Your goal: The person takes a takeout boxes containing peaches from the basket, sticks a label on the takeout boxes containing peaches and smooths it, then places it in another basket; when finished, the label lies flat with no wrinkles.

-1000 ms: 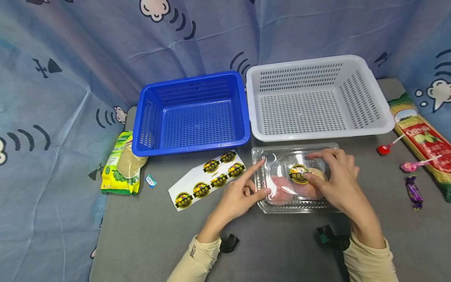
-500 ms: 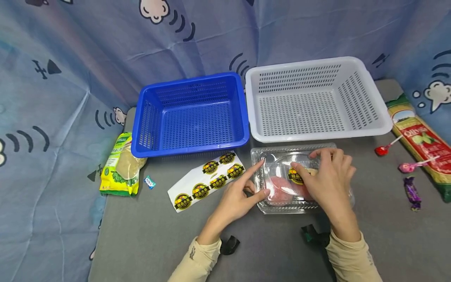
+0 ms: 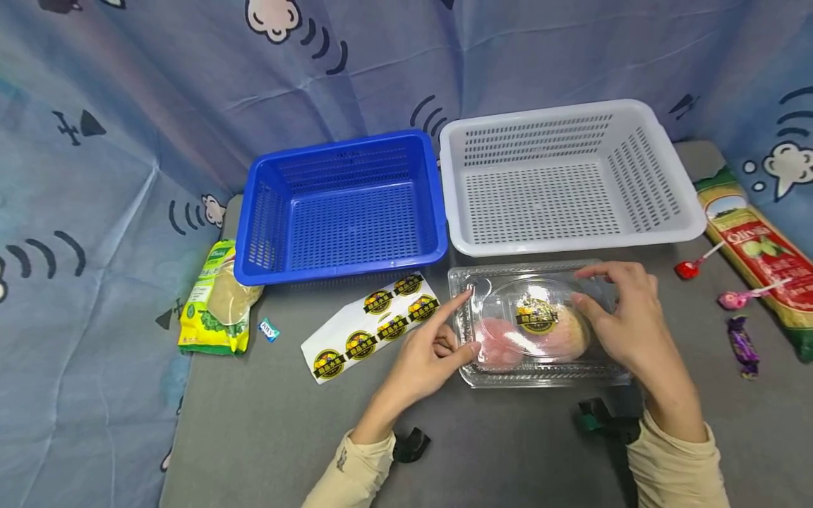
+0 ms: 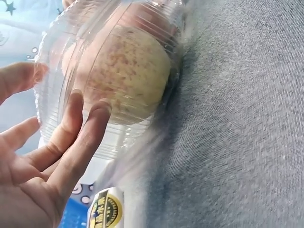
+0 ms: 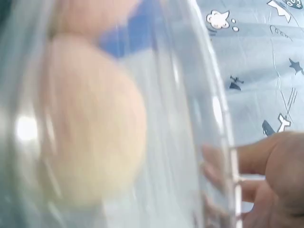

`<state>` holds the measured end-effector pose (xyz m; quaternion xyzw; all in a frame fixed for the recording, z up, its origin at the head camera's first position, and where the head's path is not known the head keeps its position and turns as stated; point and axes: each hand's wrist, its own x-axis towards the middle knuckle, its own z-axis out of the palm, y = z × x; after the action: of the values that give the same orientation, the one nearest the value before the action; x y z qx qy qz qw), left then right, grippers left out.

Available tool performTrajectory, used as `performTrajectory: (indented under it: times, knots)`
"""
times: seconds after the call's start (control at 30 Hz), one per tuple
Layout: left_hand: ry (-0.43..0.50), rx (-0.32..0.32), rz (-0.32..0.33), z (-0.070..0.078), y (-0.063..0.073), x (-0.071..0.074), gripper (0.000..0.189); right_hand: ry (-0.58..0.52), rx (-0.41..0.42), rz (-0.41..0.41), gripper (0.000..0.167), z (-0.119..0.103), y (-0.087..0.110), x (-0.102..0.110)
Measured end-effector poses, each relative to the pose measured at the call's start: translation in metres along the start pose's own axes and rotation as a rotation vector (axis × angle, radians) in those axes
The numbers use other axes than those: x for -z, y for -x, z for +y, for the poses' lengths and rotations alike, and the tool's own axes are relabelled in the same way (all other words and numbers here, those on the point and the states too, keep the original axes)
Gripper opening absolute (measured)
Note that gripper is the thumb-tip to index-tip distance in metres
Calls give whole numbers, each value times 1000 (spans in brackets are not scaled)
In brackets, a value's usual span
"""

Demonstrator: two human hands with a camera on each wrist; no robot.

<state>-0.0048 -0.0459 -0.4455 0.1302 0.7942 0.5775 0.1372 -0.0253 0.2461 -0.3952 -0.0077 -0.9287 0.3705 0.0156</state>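
Note:
A clear plastic clamshell box (image 3: 549, 374) lies on the grey table, with pink and yellow peaches (image 3: 565, 339) inside. On its lid is a round black-and-gold fruit sticker (image 3: 536, 317). My left hand (image 3: 422, 360) holds the box's left end, index finger stretched along the lid and thumb at the front corner. In the left wrist view, bent fingers (image 4: 78, 142) touch the ribbed side. Over the box's right end is my right hand (image 3: 635, 324), thumb and index finger apart above the lid. Its contact with the lid is unclear. The right wrist view is blurred.
A white sticker sheet (image 3: 346, 321) lies left of the box. Behind stand a blue basket (image 3: 339, 271) and a white basket (image 3: 581, 247). A yellow bag (image 3: 216, 331) and small candy (image 3: 269, 329) lie left; lollipops (image 3: 688, 269), purple candy (image 3: 743, 346) and a long red packet (image 3: 768, 254) lie right.
My right hand swept left across the sticker with its thumb, then moved back right, uncovering the sticker and peach. My left hand stays at the box's left end.

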Motion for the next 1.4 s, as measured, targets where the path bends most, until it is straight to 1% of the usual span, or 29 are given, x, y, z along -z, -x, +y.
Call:
performTrajectory:
  times: [0.17, 0.3, 0.4, 0.5, 0.53, 0.6, 0.63, 0.7, 0.8, 0.9, 1.0, 1.1, 1.13, 1.17, 1.2, 1.27, 1.3, 1.33, 1.37, 1.4]
  knots:
    - [17, 14, -23, 3, 4, 5, 80, 32, 37, 18, 42, 17, -12, 25]
    - [24, 16, -58, 9, 7, 10, 82, 59, 1, 3, 57, 33, -25, 47]
    - [38, 21, -91, 12, 9, 14, 81, 70, -41, -51, 67, 50, -37, 60]
    - [45, 10, -125, 13, 10, 18, 81, 53, -70, -150, 75, 68, -48, 66]
    - [48, 3, -136, 14, 10, 19, 81, 44, -76, -176, 76, 74, -51, 67]
    - [59, -14, -153, 15, 10, 20, 81, 13, -69, -197, 74, 83, -55, 68]
    - [67, -21, -159, 15, 10, 21, 80, -4, -56, -193, 71, 87, -57, 68]
    - [94, -30, -169, 17, 11, 22, 80, -34, -12, -149, 59, 92, -59, 66]
    - [144, -43, -181, 19, 12, 22, 79, -62, 70, -50, 39, 95, -63, 61]
    - [197, -62, -196, 22, 12, 22, 79, -57, 98, 13, 30, 96, -66, 57]
    - [249, -82, -204, 28, 9, 22, 78, -51, 89, 30, 29, 97, -67, 56]
    - [305, -106, -200, 35, 5, 22, 77, -78, 75, 18, 30, 98, -66, 58]
    - [321, -115, -198, 37, 3, 22, 77, -90, 72, 13, 27, 98, -65, 59]
    - [333, -126, -196, 39, 1, 23, 77, -111, 85, 13, 25, 98, -65, 60]
    - [344, -137, -192, 41, -1, 23, 76, -126, 112, 21, 26, 98, -65, 61]
    - [363, -161, -186, 45, -5, 23, 75, -147, 171, 38, 45, 96, -65, 62]
    - [368, -170, -181, 47, -7, 24, 75, -163, 194, 45, 50, 94, -66, 62]
    - [370, -178, -176, 49, -10, 24, 75, -198, 201, 32, 52, 91, -67, 63]
    - [369, -187, -170, 52, -13, 24, 74, -268, 193, 0, 55, 87, -67, 65]
    - [370, -192, -163, 54, -16, 25, 74, -323, 168, -28, 54, 83, -68, 66]
